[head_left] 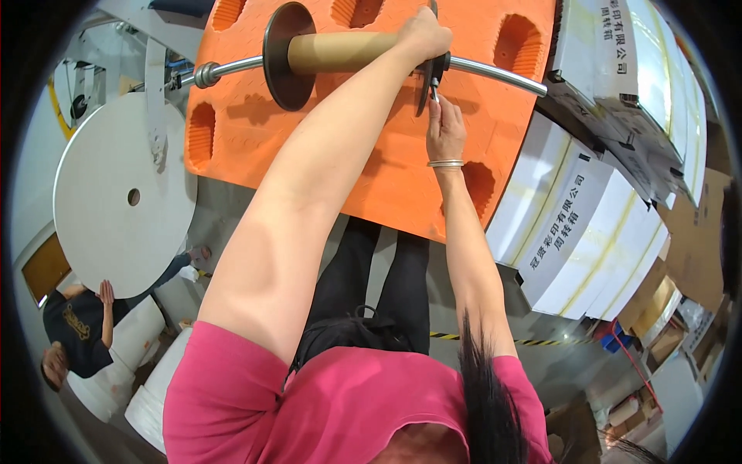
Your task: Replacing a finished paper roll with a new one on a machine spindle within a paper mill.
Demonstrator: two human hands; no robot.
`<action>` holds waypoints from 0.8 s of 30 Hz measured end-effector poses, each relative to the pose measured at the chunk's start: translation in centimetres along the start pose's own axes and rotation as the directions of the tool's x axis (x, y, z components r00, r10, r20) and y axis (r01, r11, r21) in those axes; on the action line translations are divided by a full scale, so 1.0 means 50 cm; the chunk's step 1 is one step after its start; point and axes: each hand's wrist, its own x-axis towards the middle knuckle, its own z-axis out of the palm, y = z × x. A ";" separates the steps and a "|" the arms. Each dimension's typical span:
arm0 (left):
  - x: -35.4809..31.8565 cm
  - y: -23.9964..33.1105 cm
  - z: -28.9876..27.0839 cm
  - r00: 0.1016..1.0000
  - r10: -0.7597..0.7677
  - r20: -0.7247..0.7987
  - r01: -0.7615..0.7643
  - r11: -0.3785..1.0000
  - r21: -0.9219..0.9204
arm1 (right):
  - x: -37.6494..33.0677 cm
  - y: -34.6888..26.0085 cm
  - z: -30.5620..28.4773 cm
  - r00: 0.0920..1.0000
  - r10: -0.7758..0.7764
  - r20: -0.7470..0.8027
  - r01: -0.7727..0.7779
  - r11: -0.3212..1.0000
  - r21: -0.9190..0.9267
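A metal shaft (495, 76) lies across an orange plastic pallet (255, 147) with moulded pockets. On it sits a brown cardboard core (344, 51) between two dark discs. The left disc (278, 62) stands at the core's left end. My left hand (423, 35) is closed on the upper part of the right disc (422, 93), its arm reaching across the pallet. Below the dark collar (441, 65) beside that disc, my right hand (446, 130) pinches a small shiny metal rod (434, 88). Whether the rod is a tool or part of the collar I cannot tell.
White cartons (576, 220) stand to the right of the pallet, with more stacked cartons (630, 77) behind. At left is a large pale roll (116, 201), with a person (81, 329) touching its lower edge. A metal ring (207, 75) sits on the shaft's left part.
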 end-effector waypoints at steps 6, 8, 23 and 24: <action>0.042 -0.031 0.032 1.000 0.013 0.018 -0.011 0.997 -0.080 | 0.001 0.011 0.000 0.996 -0.084 -0.002 0.084 0.996 -0.010; 0.036 -0.023 0.050 1.000 0.025 0.003 -0.024 0.991 -0.132 | 0.001 0.013 -0.005 0.998 -0.062 0.002 0.062 0.998 -0.005; 0.015 0.016 0.045 0.993 -0.035 0.111 0.054 0.984 -0.167 | 0.035 0.073 -0.040 0.954 -0.154 0.257 0.170 0.985 -0.040; -0.012 0.026 0.022 0.995 -0.070 0.070 0.081 0.983 -0.165 | 0.040 0.074 -0.041 0.933 -0.231 0.276 0.246 0.969 -0.022</action>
